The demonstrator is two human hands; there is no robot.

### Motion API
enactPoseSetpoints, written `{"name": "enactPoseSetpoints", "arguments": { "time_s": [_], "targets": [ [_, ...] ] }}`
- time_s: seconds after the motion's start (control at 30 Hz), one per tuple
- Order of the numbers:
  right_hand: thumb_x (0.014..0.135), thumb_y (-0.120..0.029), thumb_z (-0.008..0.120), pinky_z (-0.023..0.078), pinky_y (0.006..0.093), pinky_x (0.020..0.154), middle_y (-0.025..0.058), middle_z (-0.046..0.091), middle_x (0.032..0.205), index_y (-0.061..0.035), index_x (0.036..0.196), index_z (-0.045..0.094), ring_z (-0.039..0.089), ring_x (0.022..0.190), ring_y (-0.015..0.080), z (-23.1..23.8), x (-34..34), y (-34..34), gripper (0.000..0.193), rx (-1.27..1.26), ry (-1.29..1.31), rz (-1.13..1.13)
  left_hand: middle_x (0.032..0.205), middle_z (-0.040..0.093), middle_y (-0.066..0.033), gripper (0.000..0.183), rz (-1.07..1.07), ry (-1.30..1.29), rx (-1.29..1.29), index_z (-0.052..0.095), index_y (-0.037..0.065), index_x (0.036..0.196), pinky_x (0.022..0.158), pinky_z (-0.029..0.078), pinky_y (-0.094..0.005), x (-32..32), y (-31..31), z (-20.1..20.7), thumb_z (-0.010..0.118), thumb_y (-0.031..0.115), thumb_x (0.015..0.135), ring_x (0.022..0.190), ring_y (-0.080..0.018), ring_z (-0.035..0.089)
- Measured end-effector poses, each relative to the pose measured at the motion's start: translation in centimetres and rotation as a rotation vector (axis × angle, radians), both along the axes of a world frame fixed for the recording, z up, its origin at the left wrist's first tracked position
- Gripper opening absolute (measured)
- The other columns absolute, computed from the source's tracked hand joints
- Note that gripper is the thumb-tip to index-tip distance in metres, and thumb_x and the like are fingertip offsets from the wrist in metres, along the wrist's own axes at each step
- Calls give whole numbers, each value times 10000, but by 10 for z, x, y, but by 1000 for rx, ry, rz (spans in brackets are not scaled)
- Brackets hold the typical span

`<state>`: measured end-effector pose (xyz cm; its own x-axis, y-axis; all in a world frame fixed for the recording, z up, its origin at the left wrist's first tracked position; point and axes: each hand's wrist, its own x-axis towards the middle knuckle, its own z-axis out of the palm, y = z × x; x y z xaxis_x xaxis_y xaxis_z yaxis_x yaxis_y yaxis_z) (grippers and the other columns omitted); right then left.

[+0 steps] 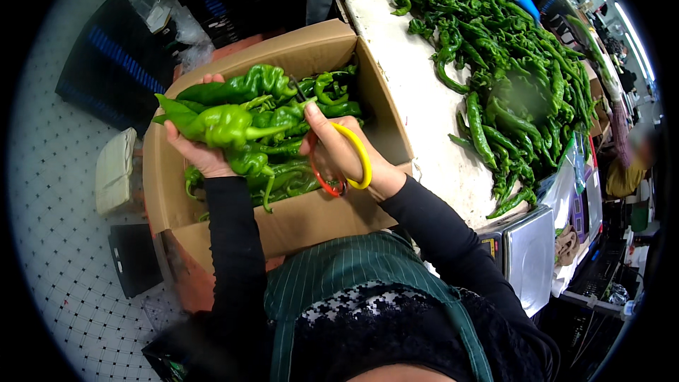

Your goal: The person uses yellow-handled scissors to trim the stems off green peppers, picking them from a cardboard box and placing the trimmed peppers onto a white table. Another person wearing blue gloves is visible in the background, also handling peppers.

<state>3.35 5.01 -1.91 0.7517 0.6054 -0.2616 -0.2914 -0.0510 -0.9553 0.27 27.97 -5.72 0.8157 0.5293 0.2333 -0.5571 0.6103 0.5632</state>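
Note:
Over a cardboard box, my left hand is closed around a bunch of green peppers, their stems pointing right. One pepper in the bunch is lighter green than the others. My right hand grips a pair of scissors with yellow and red handle loops. The dark scissor blades reach up among the pepper stems at the right end of the bunch; whether they touch a stem I cannot tell. Below and behind my hands, more green peppers lie inside the box.
On the pale table to the right is a large heap of green peppers. Another person's blue-gloved hand touches its far side. A metal-topped scale stands near my right elbow. Black crates stand at the left.

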Motion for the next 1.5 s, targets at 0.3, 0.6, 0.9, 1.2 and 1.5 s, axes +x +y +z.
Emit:
{"name": "enactPoseSetpoints", "arguments": {
  "time_s": [0.3, 0.6, 0.9, 1.2, 1.5],
  "targets": [
    [914, -565, 537, 391, 361, 459, 100, 436, 469, -18, 547, 514, 460, 428, 172, 3, -9, -47, 659, -318, -449, 336, 1243, 568, -236, 796, 114, 82, -102, 482, -77, 1281, 1060, 388, -467, 6, 24, 19, 425, 599, 864, 1182, -360, 533],
    [837, -613, 601, 476, 429, 551, 189, 557, 549, 13, 618, 615, 594, 561, 366, 27, 5, -35, 663, -491, -946, 582, 1278, 525, -268, 721, 16, -6, -68, 475, -32, 1260, 1065, 381, -518, 19, 7, 26, 571, 540, 832, 1225, -410, 492],
    [763, -551, 694, 512, 414, 579, 160, 586, 561, -27, 690, 674, 627, 603, 359, 46, 18, -24, 530, -657, -1336, 622, 1280, 530, -248, 740, -72, 29, -13, 488, -71, 1225, 1060, 389, -492, 19, -6, 30, 581, 543, 823, 1215, -384, 502],
    [775, -516, 680, 500, 398, 514, 130, 580, 536, -61, 579, 608, 620, 524, 305, 13, 21, -48, 500, -807, -1393, 400, 1298, 516, -246, 717, -96, -16, 1, 498, -67, 1220, 1086, 355, -507, 38, -3, 30, 583, 528, 830, 1250, -394, 471],
    [970, -449, 507, 315, 275, 478, -43, 375, 570, -72, 669, 468, 350, 525, 57, 7, -28, -53, 484, 57, -137, 46, 1300, 522, -248, 707, 9, -25, 54, 510, -50, 1238, 1085, 347, -524, 49, -22, 30, 551, 535, 843, 1247, -408, 472]
  ]
}}
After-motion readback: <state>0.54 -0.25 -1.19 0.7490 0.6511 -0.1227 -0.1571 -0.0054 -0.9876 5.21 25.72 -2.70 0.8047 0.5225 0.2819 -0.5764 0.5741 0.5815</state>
